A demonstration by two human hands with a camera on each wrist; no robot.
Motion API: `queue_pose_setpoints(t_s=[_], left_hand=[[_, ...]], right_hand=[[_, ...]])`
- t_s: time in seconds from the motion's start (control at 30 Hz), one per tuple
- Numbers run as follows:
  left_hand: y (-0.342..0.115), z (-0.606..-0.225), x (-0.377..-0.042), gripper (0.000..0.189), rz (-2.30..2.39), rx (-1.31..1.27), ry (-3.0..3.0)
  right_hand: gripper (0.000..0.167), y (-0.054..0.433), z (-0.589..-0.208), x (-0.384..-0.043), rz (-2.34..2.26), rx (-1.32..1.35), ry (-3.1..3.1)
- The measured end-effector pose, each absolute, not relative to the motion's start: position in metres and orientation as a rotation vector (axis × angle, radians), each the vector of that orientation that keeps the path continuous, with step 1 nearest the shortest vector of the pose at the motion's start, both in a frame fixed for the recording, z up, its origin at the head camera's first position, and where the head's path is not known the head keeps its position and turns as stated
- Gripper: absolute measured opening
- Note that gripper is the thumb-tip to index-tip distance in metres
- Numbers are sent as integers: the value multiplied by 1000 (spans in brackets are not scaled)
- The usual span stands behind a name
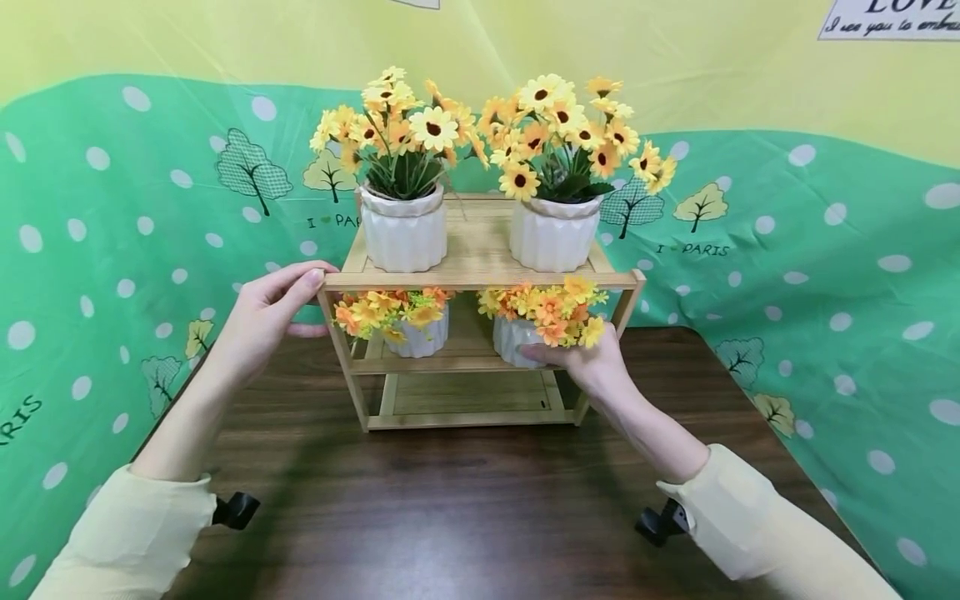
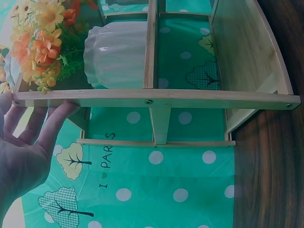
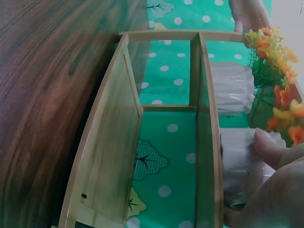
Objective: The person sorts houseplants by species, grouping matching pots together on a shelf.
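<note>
A three-tier wooden shelf (image 1: 480,281) stands on the table. My left hand (image 1: 270,308) holds its upper left front corner, thumb on top and fingers against the side post. On the middle tier, my right hand (image 1: 600,367) grips the right white pot (image 1: 512,340), which bears orange and yellow flowers (image 1: 551,310); in the right wrist view the thumb lies across this pot (image 3: 242,164). A matching flower pot (image 1: 423,333) sits to its left on the same tier. Two white pots of daisies, one left (image 1: 405,229) and one right (image 1: 555,237), stand on the top tier.
The bottom tier (image 1: 472,392) shows bare boards close over the dark wood table (image 1: 450,508). A green, white-dotted cloth (image 1: 825,250) with printed trees hangs behind and along both sides. Dark wrist mounts stick out at both sleeves.
</note>
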State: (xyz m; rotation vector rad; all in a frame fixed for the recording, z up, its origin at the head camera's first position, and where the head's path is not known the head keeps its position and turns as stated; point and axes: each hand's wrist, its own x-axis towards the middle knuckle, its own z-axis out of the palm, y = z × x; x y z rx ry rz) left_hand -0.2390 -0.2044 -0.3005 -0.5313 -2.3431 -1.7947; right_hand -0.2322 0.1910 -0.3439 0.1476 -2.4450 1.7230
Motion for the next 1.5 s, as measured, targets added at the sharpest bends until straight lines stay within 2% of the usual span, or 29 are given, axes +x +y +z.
queue_pose_setpoints(t_s=[0.27, 0.57, 0.77, 1.0, 1.1, 1.33, 1.43, 1.5], left_hand=[[-203, -301, -239, 37, -1819, -537, -2330], [-204, -300, -240, 39, -1800, -533, -2337], [-203, -301, -242, 34, -1813, -538, -2333], [-204, -302, -239, 40, -1788, -520, -2349], [-204, -302, -238, 37, -1781, -518, -2349], [-203, -301, -236, 35, -1778, -512, -2344], [-202, -303, -236, 36, -1767, -503, -2352], [-201, -304, -236, 38, -1761, -499, -2356]], right_hand=[[70, 193, -344, -239, 1657, 185, -2483], [77, 193, -344, -246, 1798, 191, -2453], [80, 194, -344, -249, 1731, 183, -2480], [84, 197, -348, -247, 1633, 192, -2519], [80, 197, -349, -246, 1609, 219, -2530], [49, 195, -357, -236, 1443, 163, -2603], [52, 194, -366, -228, 1370, 176, -2578], [60, 194, -373, -220, 1349, 205, -2546]])
